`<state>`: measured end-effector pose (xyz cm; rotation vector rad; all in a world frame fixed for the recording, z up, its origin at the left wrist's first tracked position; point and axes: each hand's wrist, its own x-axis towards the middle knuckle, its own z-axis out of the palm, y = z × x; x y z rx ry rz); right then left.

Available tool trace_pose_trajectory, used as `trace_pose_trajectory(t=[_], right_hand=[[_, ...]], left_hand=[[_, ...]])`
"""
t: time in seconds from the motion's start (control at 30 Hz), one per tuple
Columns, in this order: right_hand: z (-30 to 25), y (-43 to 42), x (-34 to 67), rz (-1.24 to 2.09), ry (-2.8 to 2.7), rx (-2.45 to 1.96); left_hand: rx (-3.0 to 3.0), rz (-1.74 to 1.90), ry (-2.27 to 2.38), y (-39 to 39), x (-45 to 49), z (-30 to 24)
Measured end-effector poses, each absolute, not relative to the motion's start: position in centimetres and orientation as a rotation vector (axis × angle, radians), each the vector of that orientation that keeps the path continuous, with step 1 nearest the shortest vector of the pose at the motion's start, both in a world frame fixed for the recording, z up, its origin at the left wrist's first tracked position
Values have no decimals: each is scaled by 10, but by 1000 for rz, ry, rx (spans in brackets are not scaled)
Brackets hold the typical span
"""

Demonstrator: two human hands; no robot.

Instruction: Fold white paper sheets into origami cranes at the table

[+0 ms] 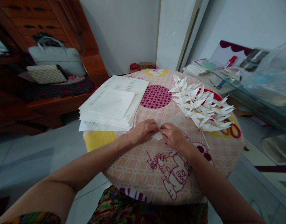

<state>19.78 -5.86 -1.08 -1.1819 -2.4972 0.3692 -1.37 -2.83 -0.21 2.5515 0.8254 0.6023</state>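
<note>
Paper piece (pixel 157 136), white and partly folded, lay on the cloth-covered bench (pixel 136 165), directly between the fingers of the left hand (pixel 146 128) and those of the right hand (pixel 173 135). Both sets of fingers were drawn together and clamped on it; the exact crease was hidden from where I stood. A pale strip (pixel 177 120) extended just beyond the right fingers; whether it was joined to the piece could not be told.

Completed work: a group of pointed white paper forms (pixel 199 105) lay beyond and to the right of the fingers, apparently finished. Remaining work: a stack of flat sheets (pixel 124 81) lay beyond and to the left of the fingers, with smaller sheets (pixel 115 102) on top, apparently unfolded. The piece in hand was judged to be part-way through folding. Scissors (pixel 235 130), handles showing, lay to the right of the fingers, beside the forms.
</note>
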Motion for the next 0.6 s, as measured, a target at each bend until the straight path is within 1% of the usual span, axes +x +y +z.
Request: trace_pose_trajectory(t=[0.13,0.33,0.6], right_hand=[[-8,-61,201,382,-2480,-1157],[0,-62,207,503,-2487,-1151],[-2,-61,207,440,-2549,-1145]], left_hand=[[2485,606,786,-33,-17,-5],[2423,595,771,-34,-22,-5],[2485,558,764,-38,-22,-7]])
